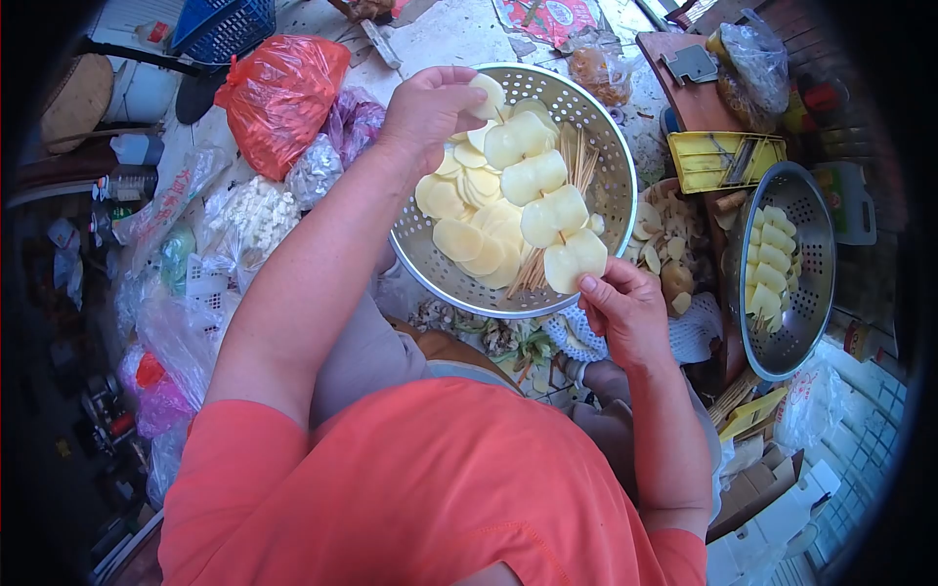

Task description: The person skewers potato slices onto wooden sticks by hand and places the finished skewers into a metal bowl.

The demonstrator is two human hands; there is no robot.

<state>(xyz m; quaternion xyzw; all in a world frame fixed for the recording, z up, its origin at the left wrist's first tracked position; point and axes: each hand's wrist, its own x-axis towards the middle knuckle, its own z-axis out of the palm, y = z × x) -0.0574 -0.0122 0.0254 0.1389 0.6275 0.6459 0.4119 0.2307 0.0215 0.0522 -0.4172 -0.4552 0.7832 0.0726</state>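
The left hand [445, 109] pinches a single pale slice [488, 97] between thumb and fingers at the upper end of a skewer of slices [534, 179]; whether the stick pierces this slice cannot be determined. The right hand [622, 305] pinches the lowest slice of the skewer at its edge, thumb uppermost. The skewer is positioned diagonally above the perforated metal colander [617, 195], with short lengths of stick exposed between its slices. Inside the colander, loose slices [455, 246] lie overlapped on the left, and a bundle of thin sticks [583, 162] lies partly beneath the skewer. Adjacent to the colander's right rim is a heap of peelings [696, 230]. Farther right, a second colander [817, 262] contains skewered slices [773, 260]; a yellow tray [690, 162] is located near its upper end. A red plastic bag [283, 103] is located left of the first colander.
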